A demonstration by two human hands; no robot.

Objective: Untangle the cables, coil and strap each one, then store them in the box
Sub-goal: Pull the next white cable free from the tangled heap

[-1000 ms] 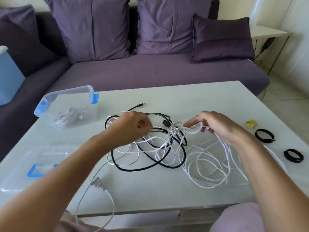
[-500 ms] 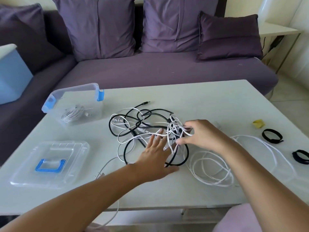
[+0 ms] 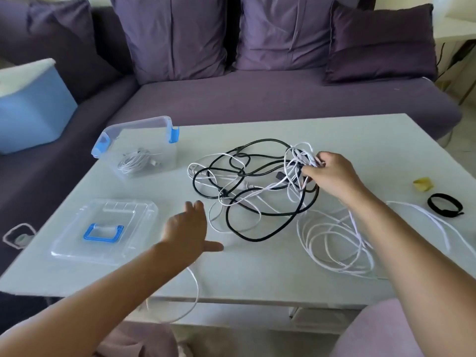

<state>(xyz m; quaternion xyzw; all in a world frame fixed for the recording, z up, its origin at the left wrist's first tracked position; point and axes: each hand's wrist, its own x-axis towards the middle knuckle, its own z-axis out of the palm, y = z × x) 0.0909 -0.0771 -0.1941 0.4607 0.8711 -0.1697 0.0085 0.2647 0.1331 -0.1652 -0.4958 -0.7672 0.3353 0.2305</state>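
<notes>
Desk [image 3: 283,269] carries the cable tangle [image 3: 247,181] mid-surface, box [image 3: 168,155] far left holding 1 coil [image 3: 134,161]. Untangling is in hand: my right hand [image 3: 332,176] pinches white loops [image 3: 300,150]; my left hand [image 3: 185,230] hovers open, empty. Next, it should pin the black cable [image 3: 247,239].

Soft, bright daylight falls evenly with only faint shadows on the pale worktop [image 3: 334,140], the left hand [image 3: 186,229] motion-blurred, edges bowed by the wide lens.
</notes>
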